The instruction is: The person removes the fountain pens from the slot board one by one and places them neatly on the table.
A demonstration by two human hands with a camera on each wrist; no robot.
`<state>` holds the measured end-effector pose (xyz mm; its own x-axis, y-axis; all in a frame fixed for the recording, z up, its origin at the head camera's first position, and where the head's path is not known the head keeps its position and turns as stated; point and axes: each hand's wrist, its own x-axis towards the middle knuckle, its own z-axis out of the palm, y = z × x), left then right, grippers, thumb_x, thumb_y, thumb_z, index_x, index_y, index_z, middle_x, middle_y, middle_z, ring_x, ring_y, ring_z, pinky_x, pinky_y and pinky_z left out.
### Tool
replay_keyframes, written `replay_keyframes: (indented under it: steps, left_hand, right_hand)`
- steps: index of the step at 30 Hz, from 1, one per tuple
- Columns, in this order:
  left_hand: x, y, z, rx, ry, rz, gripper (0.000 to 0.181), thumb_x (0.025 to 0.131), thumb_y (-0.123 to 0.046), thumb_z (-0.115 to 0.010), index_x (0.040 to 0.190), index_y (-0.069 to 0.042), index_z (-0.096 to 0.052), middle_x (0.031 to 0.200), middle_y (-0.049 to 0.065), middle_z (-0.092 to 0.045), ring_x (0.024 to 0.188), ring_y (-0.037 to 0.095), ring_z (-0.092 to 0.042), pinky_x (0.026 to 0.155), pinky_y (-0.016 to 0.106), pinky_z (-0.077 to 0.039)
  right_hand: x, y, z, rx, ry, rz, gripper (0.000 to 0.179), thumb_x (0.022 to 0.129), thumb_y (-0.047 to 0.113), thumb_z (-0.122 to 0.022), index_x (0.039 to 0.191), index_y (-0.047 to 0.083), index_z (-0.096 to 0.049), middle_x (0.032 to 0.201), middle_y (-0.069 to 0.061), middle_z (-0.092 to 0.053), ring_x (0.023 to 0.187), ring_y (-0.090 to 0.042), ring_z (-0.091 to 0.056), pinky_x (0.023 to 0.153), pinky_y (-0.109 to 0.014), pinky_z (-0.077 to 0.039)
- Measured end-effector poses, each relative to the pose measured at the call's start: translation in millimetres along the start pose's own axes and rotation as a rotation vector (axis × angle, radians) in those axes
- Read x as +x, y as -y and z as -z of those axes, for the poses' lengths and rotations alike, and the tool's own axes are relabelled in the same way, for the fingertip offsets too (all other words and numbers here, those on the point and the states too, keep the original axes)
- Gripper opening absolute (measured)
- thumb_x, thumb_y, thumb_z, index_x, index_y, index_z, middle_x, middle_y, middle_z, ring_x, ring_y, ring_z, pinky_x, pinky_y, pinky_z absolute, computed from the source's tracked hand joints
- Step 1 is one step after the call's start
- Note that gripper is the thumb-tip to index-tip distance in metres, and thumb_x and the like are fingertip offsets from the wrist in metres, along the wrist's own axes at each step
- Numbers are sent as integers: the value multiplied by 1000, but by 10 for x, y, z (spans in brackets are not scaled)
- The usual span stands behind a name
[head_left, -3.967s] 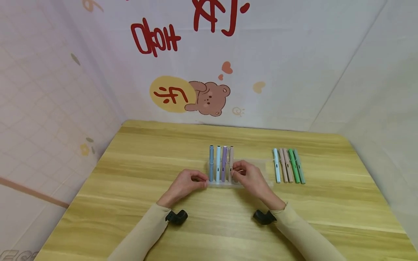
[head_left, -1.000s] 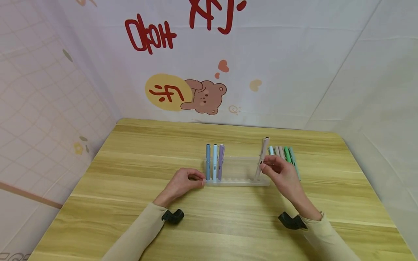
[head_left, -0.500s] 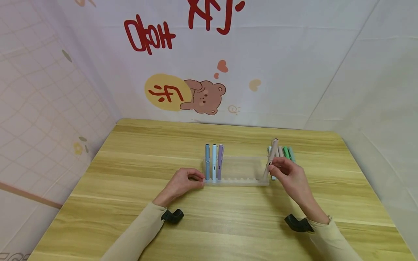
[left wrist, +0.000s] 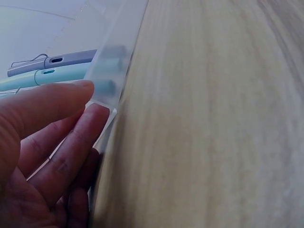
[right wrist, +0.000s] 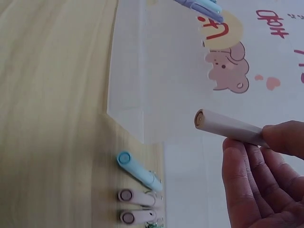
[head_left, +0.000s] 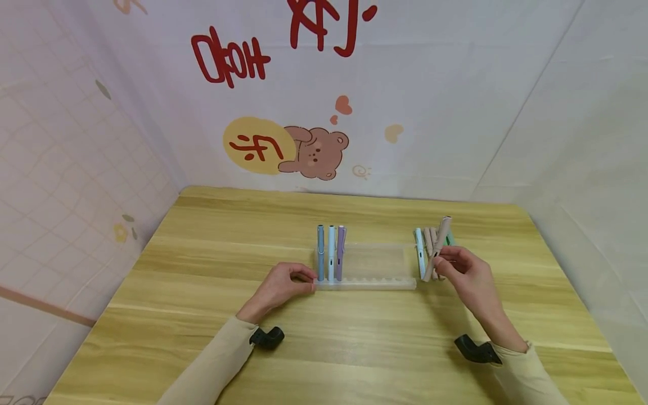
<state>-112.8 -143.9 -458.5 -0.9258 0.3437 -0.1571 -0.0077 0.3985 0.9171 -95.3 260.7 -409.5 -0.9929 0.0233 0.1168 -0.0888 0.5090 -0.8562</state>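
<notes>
My left hand (head_left: 284,284) holds the left end of a clear plastic pen rack (head_left: 377,284); in the left wrist view, thumb and fingers meet at its corner. Three capped pens stand upright at that end: a grey-blue pen (head_left: 321,256), a light blue pen (head_left: 331,256) and a purple pen (head_left: 340,257). Beyond the rack's right end, my right hand (head_left: 471,281) pinches a taupe-pink pen (right wrist: 230,128) by its lower part. The pen is tilted, top to the right, and overlaps the loose pens in the head view.
On the table (head_left: 324,343), right of the rack, lie a light blue pen (head_left: 420,254), two pinkish pens (right wrist: 138,197) and green ones partly hidden behind my right hand. A printed cloth wall (head_left: 430,90) rises behind the table, with more walls at both sides.
The taupe-pink pen has left the slot beside the purple pen and travelled right, out past the rack's end, in my right hand. My left hand stays at the rack's left end.
</notes>
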Motion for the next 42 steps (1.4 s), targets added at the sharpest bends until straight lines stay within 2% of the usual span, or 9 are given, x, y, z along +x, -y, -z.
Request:
replay_keyframes:
  steps: [4,9,13,22,29,33,38,42]
  left_hand:
    - [-9,23,-10,-6,-1,1,17,90,-13,-80,106,-9,-78,98,0,-75,94,17,-67,90,39,-50]
    - [-9,34,-10,-13,-5,-5,18,90,-14,-80,107,-8,-77,99,2,-75,94,18,-67,90,39,-50]
    - [-19,53,-2,6,-18,-3,17,90,-14,-80,106,-9,-78,98,1,-75,93,17,-67,89,39,-49]
    - [-29,71,-34,32,-35,19,16,90,-17,-81,105,-12,-79,96,-2,-75,93,15,-66,89,38,-49]
    - [-17,59,-55,0,-24,1,16,90,-14,-80,105,-10,-79,96,-1,-75,92,16,-67,87,37,-50]
    - [-11,53,-54,8,-25,5,15,90,-14,-80,105,-11,-79,96,-1,-75,92,15,-67,87,36,-50]
    - [-4,49,-50,3,-18,9,16,90,-14,-80,105,-10,-79,97,0,-75,92,16,-66,87,37,-49]
    - [11,41,-49,-2,-16,5,17,90,-15,-80,106,-10,-78,98,1,-75,93,17,-66,87,37,-49]
  right_hand:
    - [6,-51,81,-9,-12,-23,39,103,27,-67,129,-1,-64,105,6,-71,92,4,-68,73,-20,-54]
    - [45,-127,168,11,-20,-36,39,103,26,-66,132,-1,-63,104,7,-71,88,-3,-71,71,-21,-56]
    - [66,-203,202,58,-13,-38,40,104,23,-65,132,-6,-61,102,9,-70,88,-5,-72,74,-22,-57]
    - [134,-390,336,170,14,-63,44,104,17,-64,130,-16,-54,102,9,-70,93,0,-70,78,-26,-58]
    - [166,-498,492,102,49,-118,50,106,24,-61,138,-14,-51,105,7,-68,91,-1,-70,79,-27,-59]
    - [201,-548,555,74,63,-145,51,107,25,-60,139,-14,-50,107,2,-67,89,-2,-70,79,-28,-59]
    - [252,-600,620,59,75,-163,52,107,25,-60,141,-14,-50,108,2,-67,90,-2,-70,78,-27,-59]
    - [280,-614,668,36,91,-157,54,107,26,-59,141,-14,-50,114,-8,-67,90,-1,-69,78,-27,-59]
